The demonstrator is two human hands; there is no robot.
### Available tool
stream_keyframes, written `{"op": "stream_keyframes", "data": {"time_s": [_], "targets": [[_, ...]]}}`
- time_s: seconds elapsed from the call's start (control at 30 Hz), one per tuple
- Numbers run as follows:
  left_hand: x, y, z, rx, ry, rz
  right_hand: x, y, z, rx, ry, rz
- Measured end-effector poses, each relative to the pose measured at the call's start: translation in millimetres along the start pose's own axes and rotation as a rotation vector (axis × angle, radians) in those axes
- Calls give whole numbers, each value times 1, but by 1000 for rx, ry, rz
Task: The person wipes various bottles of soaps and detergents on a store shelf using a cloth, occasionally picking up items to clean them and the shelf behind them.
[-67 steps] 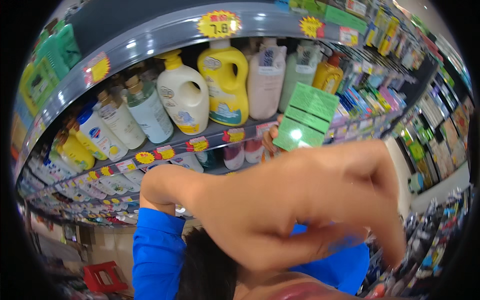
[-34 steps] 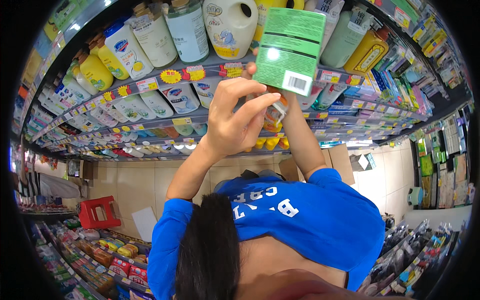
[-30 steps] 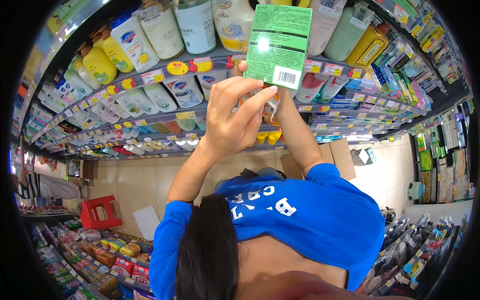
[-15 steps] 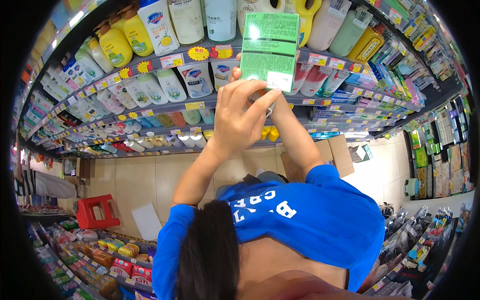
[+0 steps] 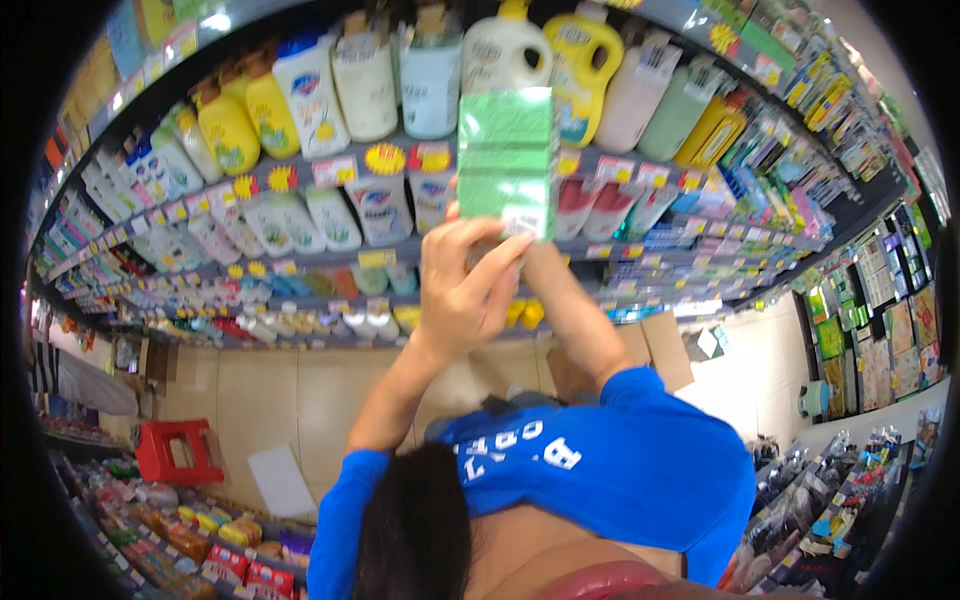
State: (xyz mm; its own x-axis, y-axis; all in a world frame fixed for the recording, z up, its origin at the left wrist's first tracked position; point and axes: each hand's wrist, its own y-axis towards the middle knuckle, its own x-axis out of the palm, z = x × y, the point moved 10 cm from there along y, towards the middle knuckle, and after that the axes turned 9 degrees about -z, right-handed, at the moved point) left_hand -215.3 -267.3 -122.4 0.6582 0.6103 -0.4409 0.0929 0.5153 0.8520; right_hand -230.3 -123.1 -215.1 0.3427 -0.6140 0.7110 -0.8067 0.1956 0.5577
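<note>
The shelf unit point(image 5: 300, 255) fills the upper part of the view, curving from left to right, and serves as my reference. Its top shelf carries large bottles: a white bottle point(image 5: 505, 50), a yellow jug point(image 5: 585, 55) just right of it, and a smaller yellow bottle point(image 5: 228, 128) further left. The shelves beneath hold rows of pouches and small packs, with round yellow price tags point(image 5: 385, 158) along the shelf edges.

Below the shelf unit, on the floor at the left, sits a red crate point(image 5: 178, 452).

In front of the shelf unit, level with the top shelf edge, I hold up a green carton point(image 5: 506, 160). It is upright and overlaps the white bottle behind it.

My left hand point(image 5: 462, 290) is clamped on the lower end of the carton, fingers point(image 5: 490, 262) curled up against its bottom edge. My right hand is almost wholly hidden behind the left hand and the carton; only its forearm point(image 5: 575, 320) shows, rising to the same spot. I cannot tell whether it grips the carton.
</note>
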Motion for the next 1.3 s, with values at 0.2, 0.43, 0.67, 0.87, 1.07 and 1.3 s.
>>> {"op": "stream_keyframes", "data": {"time_s": [0.2, 0.43, 0.67, 0.87, 1.07, 1.3], "targets": [[-3, 12, -44, -236, -334, 179, 6, -16, -69, 18, -981, 421], [30, 53, -57, -362, -356, 106, 61, -46, -136, -221, -1422, 674], [11, 124, -52, -203, -419, 130, 111, -76, -181, -352, -1707, 538], [-44, 284, -34, 75, -246, 268, 89, -109, -206, -270, -1622, 597], [45, 392, -99, -197, -490, -86, 65, -141, -223, -220, -1607, 608], [108, 408, -124, -336, -626, -271, 60, -164, -240, -235, -1509, 644]]}}
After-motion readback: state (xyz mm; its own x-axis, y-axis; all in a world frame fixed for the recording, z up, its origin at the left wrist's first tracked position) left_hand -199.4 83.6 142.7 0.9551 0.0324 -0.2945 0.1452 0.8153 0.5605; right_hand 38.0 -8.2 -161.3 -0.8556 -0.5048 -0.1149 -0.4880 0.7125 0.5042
